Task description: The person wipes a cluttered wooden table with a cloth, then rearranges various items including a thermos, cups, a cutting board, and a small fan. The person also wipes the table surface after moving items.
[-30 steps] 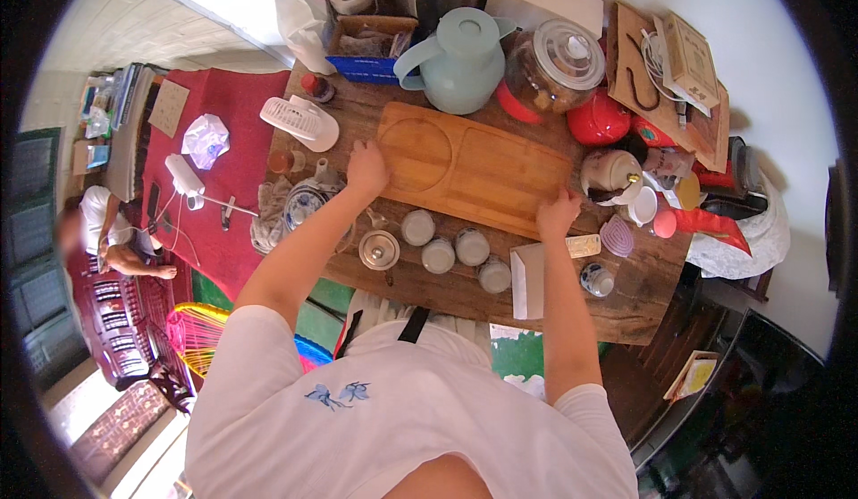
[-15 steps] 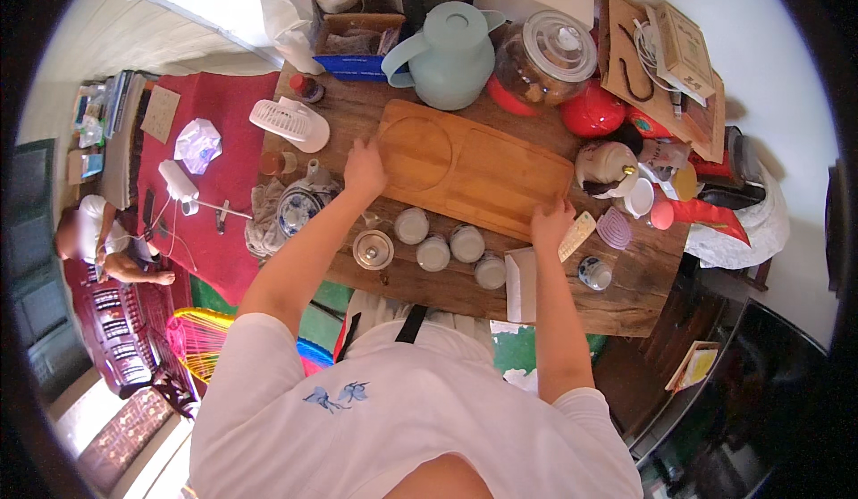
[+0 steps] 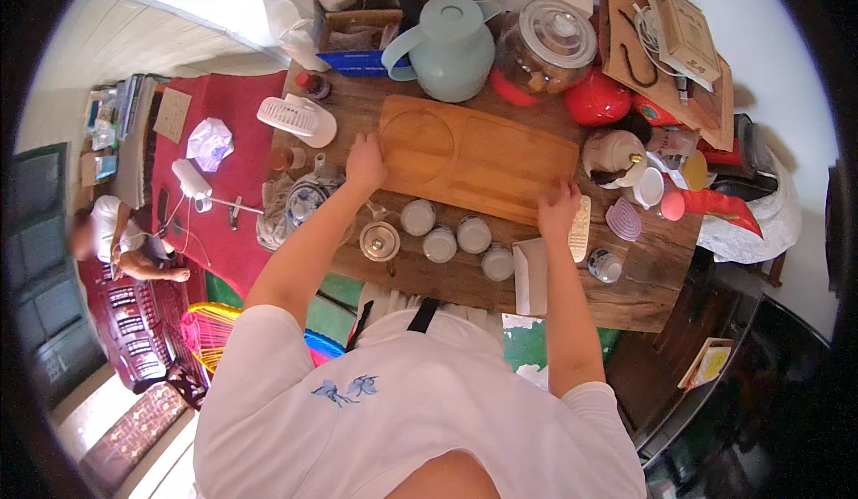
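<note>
A wooden serving board (image 3: 500, 164) with a round recess at its left end lies on the brown wooden table. My left hand (image 3: 365, 164) grips its left edge, fingers bent over the side. At the near right corner, my right hand (image 3: 559, 208) holds the other end. Several upside-down cups (image 3: 440, 244) stand between my forearms, beside a small lid with a metal knob (image 3: 380, 241). A blue-and-white teapot (image 3: 307, 200) is left of my left forearm. By my right wrist are a white box (image 3: 531, 275) and a cream-coloured perforated strip (image 3: 580, 231).
Behind the board stand a pale green thermos jug (image 3: 451, 47) and a lidded glass jar (image 3: 547, 47). A white fan (image 3: 299, 122) is at the left. A cream pot (image 3: 615, 157) and white cup (image 3: 645, 186) crowd the right. Another person (image 3: 125, 240) sits far left.
The right end of the board has shifted slightly away from me, my right hand moving with it. My left hand keeps its hold. The whole view has shifted a little.
</note>
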{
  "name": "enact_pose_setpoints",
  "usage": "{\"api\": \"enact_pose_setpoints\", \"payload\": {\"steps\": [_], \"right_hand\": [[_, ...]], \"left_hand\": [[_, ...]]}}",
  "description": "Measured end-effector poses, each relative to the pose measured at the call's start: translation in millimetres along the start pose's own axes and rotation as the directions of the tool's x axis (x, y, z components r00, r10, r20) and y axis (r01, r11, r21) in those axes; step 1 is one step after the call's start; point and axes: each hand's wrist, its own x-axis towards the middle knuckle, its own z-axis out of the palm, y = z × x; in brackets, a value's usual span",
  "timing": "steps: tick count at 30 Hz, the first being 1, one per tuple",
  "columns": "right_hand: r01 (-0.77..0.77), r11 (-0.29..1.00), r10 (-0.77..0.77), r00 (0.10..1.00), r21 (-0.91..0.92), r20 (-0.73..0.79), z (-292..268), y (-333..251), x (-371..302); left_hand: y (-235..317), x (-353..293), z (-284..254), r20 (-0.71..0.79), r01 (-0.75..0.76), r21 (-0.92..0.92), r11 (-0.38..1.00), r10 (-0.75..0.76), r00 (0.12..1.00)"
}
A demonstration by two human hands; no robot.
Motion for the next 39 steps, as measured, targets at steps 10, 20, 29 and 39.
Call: {"api": "enact_pose_setpoints", "payload": {"steps": [10, 20, 29, 39], "right_hand": [[0.033, 0.991, -0.027, 0.999, -0.13, 0.046, -3.2, 9.0, -12.0], [0.517, 0.851, -0.514, 0.789, 0.087, 0.337, -41.5, -128.6, -118.6], [0.747, 0.626, -0.758, 0.518, 0.224, 0.396, 17.4, -217.7, -158.5], [0.473, 0.83, -0.555, 0.649, 0.295, 0.521, 116.6, -295.1, -114.8]], "left_hand": [[25.0, -22.8, -7.2, -0.137, -0.022, -0.005, 1.0, 0.021, 0.99], [41.0, -146.3, -64.4, 0.198, -0.423, -0.142, 0.895, 0.444, 0.874], [-67.5, -197.4, -85.8, -0.438, -0.005, -0.234, 0.972, -0.1, 0.893], [-112.1, -205.4, -1.8, -0.001, 0.307, -0.768, 0.562, -0.48, 0.877]]}}
